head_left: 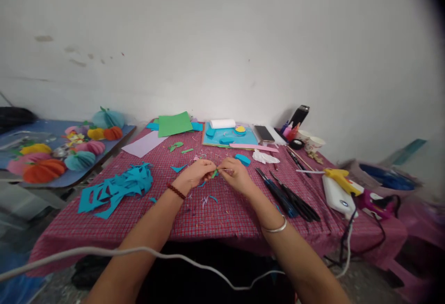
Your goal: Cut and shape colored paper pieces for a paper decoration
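Note:
Near the middle of the table, my left hand [199, 173] is closed, pinching a small green paper strip [214, 174]. Facing it, my right hand [237, 174] pinches a thin pale stick [225, 170] whose left end meets the green paper. Whether the paper is wrapped round the stick is too small to tell. Below the hands lie thin paper scraps [205, 200]. Green leaf-shaped cutouts [175, 146] rest beyond my left hand, and a blue paper piece [242, 159] lies just beyond my right.
Blue paper offcuts [121, 186] are heaped at left. Scissors [278, 195] and a yellow glue gun [342, 181] on a white box lie at right. Behind are green paper [174, 124], a phone [264, 133] and a black bottle [299, 116]. A white cable [149, 251] crosses in front.

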`<state>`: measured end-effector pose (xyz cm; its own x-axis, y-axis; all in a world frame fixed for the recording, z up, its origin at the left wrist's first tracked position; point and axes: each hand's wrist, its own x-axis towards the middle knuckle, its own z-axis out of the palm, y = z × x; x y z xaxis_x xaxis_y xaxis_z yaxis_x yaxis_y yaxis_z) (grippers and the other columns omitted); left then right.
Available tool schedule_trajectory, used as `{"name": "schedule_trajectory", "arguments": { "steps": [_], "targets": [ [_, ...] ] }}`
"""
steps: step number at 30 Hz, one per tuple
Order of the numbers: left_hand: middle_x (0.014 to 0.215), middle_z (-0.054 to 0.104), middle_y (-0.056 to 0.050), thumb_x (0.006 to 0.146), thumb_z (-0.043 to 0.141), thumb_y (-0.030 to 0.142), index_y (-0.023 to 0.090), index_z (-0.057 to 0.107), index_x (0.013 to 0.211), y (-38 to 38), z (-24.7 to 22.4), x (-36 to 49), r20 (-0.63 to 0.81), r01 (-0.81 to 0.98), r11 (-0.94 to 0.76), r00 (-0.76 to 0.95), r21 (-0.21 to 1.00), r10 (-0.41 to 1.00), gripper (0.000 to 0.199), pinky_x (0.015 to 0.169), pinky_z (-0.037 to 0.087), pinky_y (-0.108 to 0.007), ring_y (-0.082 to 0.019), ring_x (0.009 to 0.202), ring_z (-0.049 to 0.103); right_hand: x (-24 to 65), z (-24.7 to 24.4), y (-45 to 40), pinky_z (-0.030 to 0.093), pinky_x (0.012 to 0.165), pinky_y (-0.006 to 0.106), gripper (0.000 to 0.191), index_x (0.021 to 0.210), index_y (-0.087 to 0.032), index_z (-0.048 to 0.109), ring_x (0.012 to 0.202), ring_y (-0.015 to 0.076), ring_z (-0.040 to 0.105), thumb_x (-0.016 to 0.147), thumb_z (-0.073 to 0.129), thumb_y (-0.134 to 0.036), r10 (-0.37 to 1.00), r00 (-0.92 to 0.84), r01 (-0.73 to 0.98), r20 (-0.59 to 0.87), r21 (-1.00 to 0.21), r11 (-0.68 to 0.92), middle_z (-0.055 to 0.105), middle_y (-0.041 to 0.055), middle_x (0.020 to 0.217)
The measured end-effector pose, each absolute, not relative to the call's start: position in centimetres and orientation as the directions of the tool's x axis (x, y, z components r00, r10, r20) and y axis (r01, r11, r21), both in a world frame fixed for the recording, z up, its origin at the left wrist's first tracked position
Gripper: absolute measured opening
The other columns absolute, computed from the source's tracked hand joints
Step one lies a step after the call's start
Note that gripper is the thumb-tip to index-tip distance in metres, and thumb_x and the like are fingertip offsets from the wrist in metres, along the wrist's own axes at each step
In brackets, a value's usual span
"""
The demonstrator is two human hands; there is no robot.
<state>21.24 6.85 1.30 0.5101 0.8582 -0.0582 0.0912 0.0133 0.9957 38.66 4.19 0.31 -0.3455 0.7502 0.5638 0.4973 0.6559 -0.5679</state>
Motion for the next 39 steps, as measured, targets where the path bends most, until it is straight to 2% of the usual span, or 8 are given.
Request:
{"name": "schedule_trajectory", "arguments": {
  "steps": [5, 8, 11, 15, 23, 29, 34, 39],
  "targets": [
    [0.047, 0.044, 0.004, 0.067, 0.056, 0.025, 0.018, 0.050, 0.051, 7.0, 1.6, 21.3, 0.094, 0.154, -0.167, 0.398, 0.974, 0.913, 0.019, 0.045, 0.025, -0.022, -0.009, 0.045, 0.037, 38.6, -0.5, 4.8, 0.042, 0.059, 0.026, 0.018, 0.081, -0.017, 0.060, 0.064, 0.0141, 0.055, 0.082, 0.052, -0.033, 0.941, -0.194, 0.226, 0.276, -0.921, 0.317, 0.062, 0.0022, 0.073],
    [0.049, 0.048, 0.003, 0.064, 0.056, 0.021, 0.017, 0.053, 0.049, 6.9, 1.8, 21.6, 0.153, 0.193, -0.240, 0.378, 0.951, 0.913, 0.016, 0.048, 0.026, -0.022, -0.011, 0.050, 0.040, 38.5, -0.9, 4.8, 0.042, 0.052, 0.024, 0.028, 0.076, -0.016, 0.056, 0.056, 0.0129, 0.055, 0.085, 0.046, -0.041, 0.957, -0.250, 0.187, 0.147, -0.962, 0.197, 0.062, 0.0022, 0.065],
    [0.048, 0.047, 0.002, 0.062, 0.056, 0.017, 0.017, 0.053, 0.046, 6.8, 1.6, 21.8, 0.153, 0.216, -0.248, 0.380, 0.944, 0.912, 0.016, 0.048, 0.024, -0.023, -0.011, 0.051, 0.040, 38.3, -1.2, 4.8, 0.041, 0.050, 0.023, 0.020, 0.075, -0.017, 0.053, 0.052, 0.0115, 0.054, 0.080, 0.053, -0.036, 0.950, -0.280, 0.198, 0.140, -0.959, 0.200, 0.061, -0.0001, 0.060],
    [0.044, 0.045, 0.004, 0.062, 0.057, 0.018, 0.017, 0.053, 0.047, 6.9, 1.2, 21.7, 0.071, 0.215, -0.170, 0.406, 0.962, 0.911, 0.016, 0.044, 0.021, -0.022, -0.009, 0.045, 0.036, 38.0, -1.4, 4.9, 0.038, 0.050, 0.021, 0.009, 0.077, -0.017, 0.055, 0.050, 0.0094, 0.048, 0.074, 0.054, -0.025, 0.953, -0.224, 0.236, 0.202, -0.938, 0.254, 0.054, -0.0049, 0.057],
    [0.043, 0.045, 0.003, 0.068, 0.055, 0.028, 0.018, 0.050, 0.050, 7.3, 0.8, 21.3, -0.121, 0.106, 0.079, 0.492, 0.991, 0.862, 0.021, 0.039, 0.026, -0.022, -0.008, 0.038, 0.038, 37.7, -0.9, 4.6, 0.041, 0.063, 0.025, 0.008, 0.073, -0.017, 0.058, 0.065, 0.0132, 0.052, 0.072, 0.050, -0.016, 0.904, -0.174, 0.312, 0.390, -0.849, 0.427, 0.059, -0.0004, 0.069],
    [0.050, 0.047, 0.002, 0.068, 0.051, 0.034, 0.018, 0.047, 0.055, 7.6, 0.5, 21.7, -0.170, 0.009, 0.191, 0.495, 0.982, 0.852, 0.021, 0.041, 0.029, -0.022, -0.007, 0.039, 0.039, 38.0, -0.7, 4.3, 0.039, 0.066, 0.026, 0.019, 0.082, -0.018, 0.064, 0.070, 0.0154, 0.053, 0.078, 0.047, -0.010, 0.768, -0.253, 0.518, 0.589, -0.588, 0.621, 0.058, 0.0020, 0.074],
    [0.049, 0.042, 0.004, 0.064, 0.051, 0.029, 0.019, 0.041, 0.052, 7.7, 0.1, 21.7, -0.134, 0.015, 0.146, 0.499, 0.989, 0.856, 0.019, 0.041, 0.027, -0.021, -0.006, 0.040, 0.037, 38.1, -0.4, 4.0, 0.040, 0.069, 0.027, 0.023, 0.088, -0.020, 0.066, 0.077, 0.0175, 0.055, 0.082, 0.046, -0.009, 0.739, -0.334, 0.618, 0.585, -0.455, 0.641, 0.060, 0.0052, 0.083],
    [0.048, 0.043, 0.005, 0.066, 0.052, 0.026, 0.019, 0.047, 0.055, 7.2, 0.7, 21.2, -0.047, 0.138, -0.030, 0.528, 0.990, 0.848, 0.014, 0.041, 0.025, -0.022, -0.007, 0.040, 0.035, 38.3, -0.2, 4.1, 0.041, 0.077, 0.030, 0.021, 0.089, -0.019, 0.064, 0.081, 0.0182, 0.058, 0.079, 0.050, -0.008, 0.757, -0.322, 0.619, 0.568, -0.479, 0.622, 0.065, 0.0045, 0.084]
  ]
}}
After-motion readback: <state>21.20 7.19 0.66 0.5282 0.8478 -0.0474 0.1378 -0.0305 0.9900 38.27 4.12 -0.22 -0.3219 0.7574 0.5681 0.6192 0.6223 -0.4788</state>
